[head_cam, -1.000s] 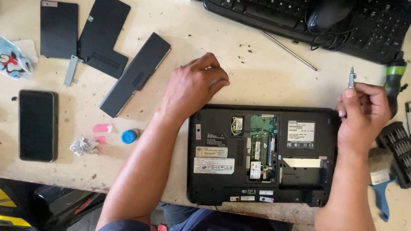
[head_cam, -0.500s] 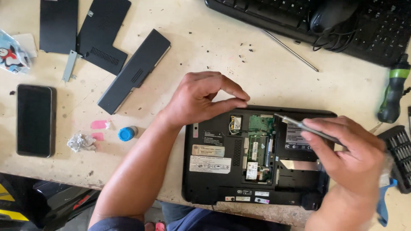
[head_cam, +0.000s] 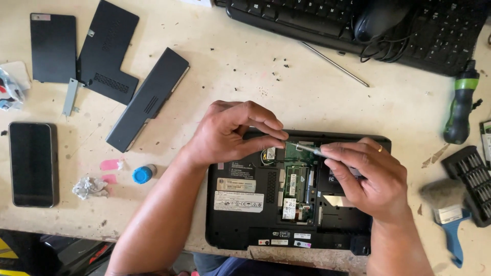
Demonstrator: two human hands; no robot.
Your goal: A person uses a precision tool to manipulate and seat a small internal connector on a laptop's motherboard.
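A black laptop (head_cam: 240, 225) lies bottom-up at the table's near edge, its covers off and green circuit boards (head_cam: 296, 181) exposed. My right hand (head_cam: 365, 176) is shut on a thin silver screwdriver (head_cam: 308, 149), its tip pointing left over the open bay. My left hand (head_cam: 232, 133) hovers at the laptop's far edge, fingers pinched together just left of the tool tip. Whether it holds a small part is hidden.
Black cover panels (head_cam: 105, 51), a laptop battery (head_cam: 148, 99) and a phone (head_cam: 31, 163) lie to the left. A blue cap (head_cam: 142, 175) sits near the left forearm. Keyboard (head_cam: 327, 23) and mouse (head_cam: 378, 20) at the back; green-handled screwdriver (head_cam: 460, 105), bit case (head_cam: 473, 179), brush (head_cam: 450, 217) on the right.
My right hand has come in from the right with the screwdriver over the open bay. My left hand moved right and pinched its fingers near the tool tip.
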